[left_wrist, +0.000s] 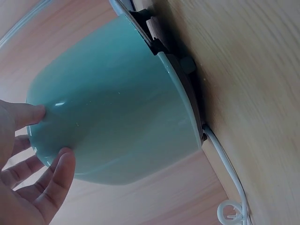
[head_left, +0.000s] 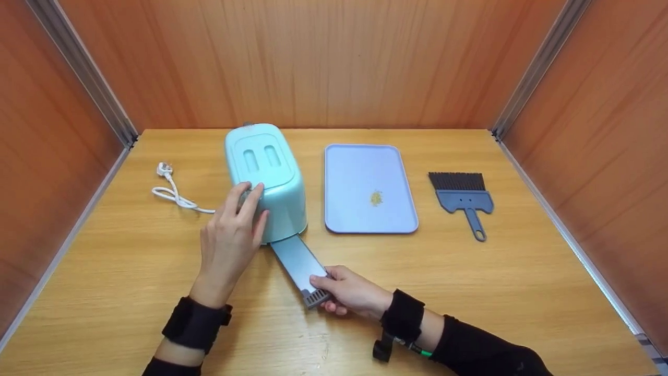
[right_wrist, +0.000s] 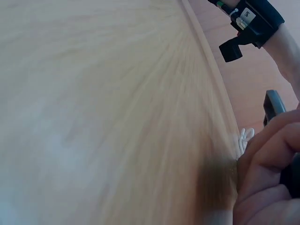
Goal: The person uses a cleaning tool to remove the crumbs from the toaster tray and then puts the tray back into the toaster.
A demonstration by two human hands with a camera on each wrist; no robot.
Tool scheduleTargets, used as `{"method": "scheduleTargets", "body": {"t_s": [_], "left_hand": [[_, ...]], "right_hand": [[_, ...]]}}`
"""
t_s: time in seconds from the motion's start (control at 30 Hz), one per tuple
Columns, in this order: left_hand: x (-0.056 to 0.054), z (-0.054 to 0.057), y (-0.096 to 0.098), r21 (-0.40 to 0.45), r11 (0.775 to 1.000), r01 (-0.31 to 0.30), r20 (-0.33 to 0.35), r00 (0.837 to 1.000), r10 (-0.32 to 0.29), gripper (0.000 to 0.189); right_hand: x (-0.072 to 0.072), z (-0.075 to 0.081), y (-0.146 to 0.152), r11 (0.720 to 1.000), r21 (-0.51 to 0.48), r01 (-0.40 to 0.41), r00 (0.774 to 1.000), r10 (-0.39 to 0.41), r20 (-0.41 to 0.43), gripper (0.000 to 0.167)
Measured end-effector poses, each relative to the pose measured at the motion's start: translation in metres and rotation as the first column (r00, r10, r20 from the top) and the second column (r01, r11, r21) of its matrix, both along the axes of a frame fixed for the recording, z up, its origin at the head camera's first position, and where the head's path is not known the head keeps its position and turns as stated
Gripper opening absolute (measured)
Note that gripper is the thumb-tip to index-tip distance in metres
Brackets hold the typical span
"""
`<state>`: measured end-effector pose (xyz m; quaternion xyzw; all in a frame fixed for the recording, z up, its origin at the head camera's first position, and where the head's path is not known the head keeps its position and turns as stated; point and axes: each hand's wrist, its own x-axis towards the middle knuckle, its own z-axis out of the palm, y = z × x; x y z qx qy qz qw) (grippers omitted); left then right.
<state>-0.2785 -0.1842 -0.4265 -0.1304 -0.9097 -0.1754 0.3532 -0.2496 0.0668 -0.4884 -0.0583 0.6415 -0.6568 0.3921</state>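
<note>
A mint-green toaster (head_left: 284, 211) with a covered top stands left of centre on the table. From under its near end a flat metal crumb tray (head_left: 296, 259) with a grey slotted end sticks out. My right hand (head_left: 352, 290) grips that outer end, thumb on top and fingers beneath. My left hand (head_left: 229, 237) touches the upper near end of the toaster with spread fingertips, which also show against its shell (left_wrist: 112, 98) in the left wrist view. In the right wrist view the curled fingers (right_wrist: 267, 173) hide most of the crumb tray.
A lilac serving tray (head_left: 360, 172) with a small pile of yellowish crumbs (head_left: 376, 198) lies right of the toaster. Farther right is a grey hand brush (head_left: 464, 201). The toaster's white cord and plug (head_left: 177, 196) lie at left. Wooden panels enclose the table.
</note>
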Motion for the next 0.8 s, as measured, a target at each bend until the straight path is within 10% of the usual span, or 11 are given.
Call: {"method": "scheduleTargets", "body": {"t_s": [0.8], "left_hand": [[0.000,0.004,0.002,-0.014,1.000,-0.021,0.047,0.999,0.021,0.050]], "right_hand": [[-0.002,-0.007,-0.042,0.976,-0.125,0.179,0.982,-0.169,0.087,0.023]]}}
